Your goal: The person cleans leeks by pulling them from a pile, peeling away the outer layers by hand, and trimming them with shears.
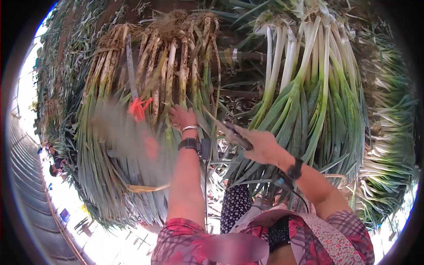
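"Entry one: hands?"

"Left hand [182,118], one: resting back-up on the brown-rooted stalks [183,73], fingers bending among them. Whether it is grasping any single stalk, I cannot tell. A metal bracelet [190,128] and a dark wristband [189,144] are circling that wrist. Right hand [266,148], one: clenching the dark handle of a slim tool [239,136]."

"Entry two: placing of the stalks?"

"Brown-rooted, in the bundle on the person's left, lying directly under the left hand. Their long axis is running away from the body: tangled roots [173,21] are facing the far side, green leaves are trailing toward the person."

"Entry three: placing of the tool?"

"Slanting forward and leftward from the right fist, crossing the line of the stalks at an angle. Its narrow end is pointing toward the stalks just right of the left hand; whether it is touching one, the view is not showing. The left hand is the nearer, being in contact; the right is standing off to the right, toward the white-stemmed bundle [311,66]."

"Entry four: surroundings?"

"A red strip [139,109], lying left of the left hand, a grey strip [131,68] extending beyond it. A brownish blur is covering some leaves, unidentifiable. Further stalks [388,132] are lying at the far right."
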A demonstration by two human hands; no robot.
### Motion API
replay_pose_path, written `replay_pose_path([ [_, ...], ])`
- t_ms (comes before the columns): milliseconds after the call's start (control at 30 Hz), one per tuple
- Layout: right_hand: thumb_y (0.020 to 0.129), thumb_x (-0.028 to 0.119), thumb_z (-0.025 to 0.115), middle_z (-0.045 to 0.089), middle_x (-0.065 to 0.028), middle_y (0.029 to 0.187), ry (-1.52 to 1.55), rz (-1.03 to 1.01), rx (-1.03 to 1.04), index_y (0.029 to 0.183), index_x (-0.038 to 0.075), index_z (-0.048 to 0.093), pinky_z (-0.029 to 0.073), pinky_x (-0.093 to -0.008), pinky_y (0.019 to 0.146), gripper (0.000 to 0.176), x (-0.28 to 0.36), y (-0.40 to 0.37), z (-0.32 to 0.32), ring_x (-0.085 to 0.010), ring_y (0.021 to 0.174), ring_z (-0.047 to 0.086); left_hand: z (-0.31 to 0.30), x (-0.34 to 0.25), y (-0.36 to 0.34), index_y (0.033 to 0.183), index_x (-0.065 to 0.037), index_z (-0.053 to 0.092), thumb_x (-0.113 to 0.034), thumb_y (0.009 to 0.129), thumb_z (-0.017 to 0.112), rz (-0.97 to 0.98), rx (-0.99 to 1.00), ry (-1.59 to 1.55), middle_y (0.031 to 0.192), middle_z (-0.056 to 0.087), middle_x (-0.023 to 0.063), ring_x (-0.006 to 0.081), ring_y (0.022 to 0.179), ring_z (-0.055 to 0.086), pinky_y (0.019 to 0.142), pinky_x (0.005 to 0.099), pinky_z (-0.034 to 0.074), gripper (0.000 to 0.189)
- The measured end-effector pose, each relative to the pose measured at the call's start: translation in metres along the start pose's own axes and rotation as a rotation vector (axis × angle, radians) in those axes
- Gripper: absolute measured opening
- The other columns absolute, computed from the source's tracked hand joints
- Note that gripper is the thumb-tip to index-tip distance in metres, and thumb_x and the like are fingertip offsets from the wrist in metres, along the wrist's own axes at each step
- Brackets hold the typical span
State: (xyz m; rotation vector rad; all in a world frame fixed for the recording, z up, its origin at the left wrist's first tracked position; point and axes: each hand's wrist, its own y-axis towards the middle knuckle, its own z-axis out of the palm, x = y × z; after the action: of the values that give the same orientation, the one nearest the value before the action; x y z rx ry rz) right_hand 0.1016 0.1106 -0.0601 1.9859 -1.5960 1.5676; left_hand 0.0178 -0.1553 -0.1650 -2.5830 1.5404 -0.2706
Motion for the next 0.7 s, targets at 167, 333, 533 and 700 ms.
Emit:
replay_pose_path([
  [167,0.068,0.024,0.063,0.06,-0.0183,0.084,0.056,0.096,-0.09,0.134,0.014,0.043,0.049,-0.042,0.071,0.07,0.001,-0.019,-0.008,-0.0363,0.079,0.061,-0.019,-0.039,-0.015,0.099,0.002,0.052,-0.028,0.067,0.069,0.22,0.077,-0.332,0.102,0.056,0.0227,0.0395,0.101,0.051,0.089,0.0458,0.04,0.047],
  [333,0.067,0.024,0.062,0.061,-0.0186,0.087,-0.03,0.249,-0.347,0.136,0.014,0.04,0.049,-0.0418,0.075,0.073,-0.029,-0.002,-0.014,-0.0366,0.083,0.061,0.02,-0.075,-0.024,0.1,-0.002,0.056,-0.03,0.067,0.071,0.287,0.04,-0.385,0.1,0.059,0.0204,0.0387,0.094,0.056,0.082,0.0454,0.044,0.046],
  [533,0.067,0.024,0.061,0.062,-0.0185,0.086,-0.141,0.242,0.058,0.137,0.014,0.037,0.048,-0.0447,0.073,0.075,-0.007,-0.017,0.017,-0.0367,0.082,0.061,0.063,-0.031,-0.063,0.1,-0.004,0.057,-0.034,0.068,0.066,0.308,0.605,-0.154,0.098,0.062,0.0228,0.0419,0.096,0.057,0.083,0.0488,0.044,0.045],
  [700,0.068,0.023,0.061,0.063,-0.0184,0.08,-0.121,0.3,0.029,0.135,0.014,0.04,0.048,-0.0466,0.068,0.07,-0.022,-0.007,0.04,-0.0375,0.077,0.061,0.091,-0.044,-0.081,0.102,-0.002,0.055,-0.029,0.068,0.073,0.184,0.44,-0.247,0.106,0.056,0.0212,0.0392,0.102,0.055,0.084,0.0468,0.046,0.047],
])
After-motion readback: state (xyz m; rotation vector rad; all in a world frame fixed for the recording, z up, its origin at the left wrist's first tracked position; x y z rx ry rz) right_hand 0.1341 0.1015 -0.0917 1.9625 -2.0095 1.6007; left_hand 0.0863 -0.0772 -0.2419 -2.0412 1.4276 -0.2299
